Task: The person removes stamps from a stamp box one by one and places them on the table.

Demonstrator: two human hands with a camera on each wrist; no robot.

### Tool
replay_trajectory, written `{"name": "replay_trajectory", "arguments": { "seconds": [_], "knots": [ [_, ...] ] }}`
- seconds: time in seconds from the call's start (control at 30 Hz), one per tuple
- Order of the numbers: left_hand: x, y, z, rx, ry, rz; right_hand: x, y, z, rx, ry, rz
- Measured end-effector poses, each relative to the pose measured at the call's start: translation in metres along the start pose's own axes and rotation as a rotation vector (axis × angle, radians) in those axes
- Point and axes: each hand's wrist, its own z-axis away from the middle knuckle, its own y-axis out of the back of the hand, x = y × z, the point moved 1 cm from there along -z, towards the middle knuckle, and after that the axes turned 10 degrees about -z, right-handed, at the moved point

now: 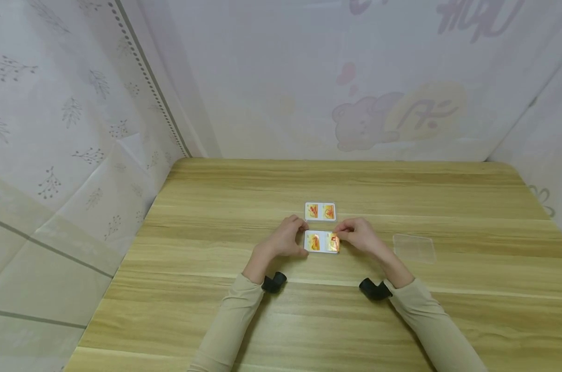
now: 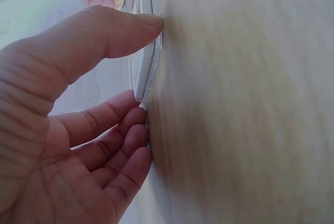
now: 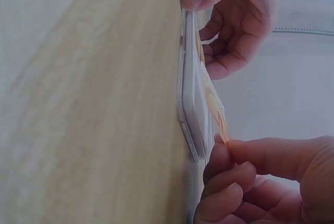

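Note:
A flat clear plastic case filled with a stack of white cards lies on the table, with orange and yellow pictures on top. My left hand holds its left end, thumb on the near edge and fingers at the far corner. From the right, my right hand pinches one end of a thin, shiny orange-printed card between thumb and index finger. That card bends up off the stack at the pinched end. In the left wrist view, the case shows edge-on beneath the thumb.
Just behind lies a second, similar case of cards. A clear plastic lid is on the wooden table to the right. Patterned curtains hang behind and at the sides. Black wrist mounts sit by both cuffs.

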Motion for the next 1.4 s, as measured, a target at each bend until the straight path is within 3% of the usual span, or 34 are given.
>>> {"name": "replay_trajectory", "arguments": {
  "seconds": [0.77, 1.4],
  "knots": [
    [0.000, -0.002, 0.000, -0.012, 0.004, -0.004, 0.002, 0.009, 0.003, -0.075, -0.125, -0.145],
    [-0.001, -0.001, -0.001, 0.002, -0.004, 0.004, 0.006, 0.021, 0.008, -0.072, -0.086, -0.166]
  ]
}}
